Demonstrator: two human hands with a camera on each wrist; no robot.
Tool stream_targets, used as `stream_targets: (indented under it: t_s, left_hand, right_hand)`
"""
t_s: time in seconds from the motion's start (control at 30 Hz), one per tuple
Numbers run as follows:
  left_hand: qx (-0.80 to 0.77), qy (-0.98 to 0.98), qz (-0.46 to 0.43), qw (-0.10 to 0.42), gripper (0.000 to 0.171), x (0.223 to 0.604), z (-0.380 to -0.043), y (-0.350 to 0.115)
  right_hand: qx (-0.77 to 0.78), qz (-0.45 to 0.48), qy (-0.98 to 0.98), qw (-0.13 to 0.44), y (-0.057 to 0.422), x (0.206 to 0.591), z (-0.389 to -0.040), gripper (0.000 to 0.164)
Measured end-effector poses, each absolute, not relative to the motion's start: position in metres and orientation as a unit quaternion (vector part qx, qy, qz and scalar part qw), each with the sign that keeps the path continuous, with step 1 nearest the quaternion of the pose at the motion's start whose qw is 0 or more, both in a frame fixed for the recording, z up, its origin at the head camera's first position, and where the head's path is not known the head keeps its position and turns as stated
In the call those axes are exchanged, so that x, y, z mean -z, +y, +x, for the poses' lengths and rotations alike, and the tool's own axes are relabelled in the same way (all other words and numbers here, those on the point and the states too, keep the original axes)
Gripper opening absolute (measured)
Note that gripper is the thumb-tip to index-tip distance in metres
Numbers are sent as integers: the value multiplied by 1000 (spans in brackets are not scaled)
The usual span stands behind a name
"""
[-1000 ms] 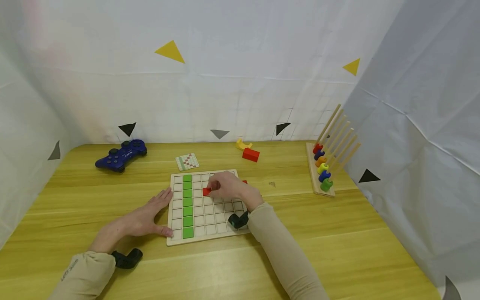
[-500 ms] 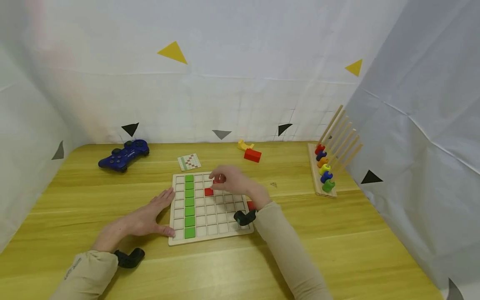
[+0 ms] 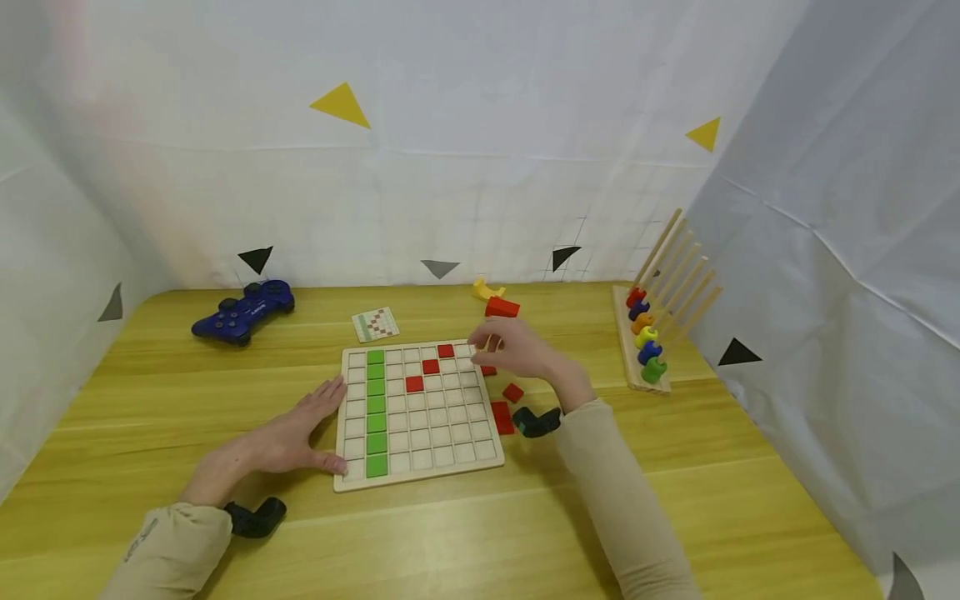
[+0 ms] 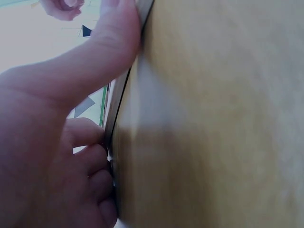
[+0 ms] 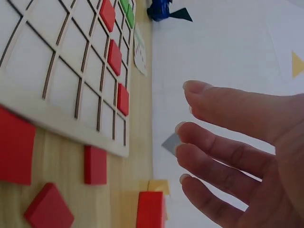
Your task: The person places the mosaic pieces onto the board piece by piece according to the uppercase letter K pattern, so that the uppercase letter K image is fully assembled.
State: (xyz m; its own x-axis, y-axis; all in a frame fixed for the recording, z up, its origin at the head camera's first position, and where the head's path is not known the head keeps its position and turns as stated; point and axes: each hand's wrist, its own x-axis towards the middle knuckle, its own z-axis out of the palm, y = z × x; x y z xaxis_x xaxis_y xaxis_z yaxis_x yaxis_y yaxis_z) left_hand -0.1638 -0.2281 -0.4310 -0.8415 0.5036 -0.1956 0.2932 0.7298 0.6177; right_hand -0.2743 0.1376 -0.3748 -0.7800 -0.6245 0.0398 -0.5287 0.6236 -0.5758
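Note:
A square wooden grid board lies on the table with a column of green tiles on its left. Three red tiles sit diagonally in its upper cells. My left hand, fingers and thumb spread, rests on the board's left edge; in the left wrist view the thumb touches that edge. Over the upper right corner hovers my right hand. Its fingers are loosely bent and apart from the thumb, holding nothing. Loose red pieces lie on the table just right of the board.
A small pattern card lies behind the board. Beyond my right hand are a red block and a yellow arched piece. A blue game controller is at back left. A peg stand with coloured beads stands right.
My right hand has moved off the red tiles toward the board's upper right corner, and three red tiles now show in the diagonal. My left hand stays at the board's edge.

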Motion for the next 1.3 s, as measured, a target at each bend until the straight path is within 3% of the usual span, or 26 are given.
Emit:
stream_targets:
  t_s: [0.2, 1.0, 1.3]
  left_hand:
    - [-296, 913, 217, 179, 119, 431, -164, -228]
    - [-290, 915, 221, 175, 119, 434, -165, -229]
    - [-290, 915, 221, 174, 120, 435, -166, -230]
  right_hand:
    - [272, -306, 908, 93, 151, 387, -280, 34]
    - [255, -251, 924, 138, 166, 413, -292, 38]
    - [253, -252, 926, 124, 163, 419, -293, 30]
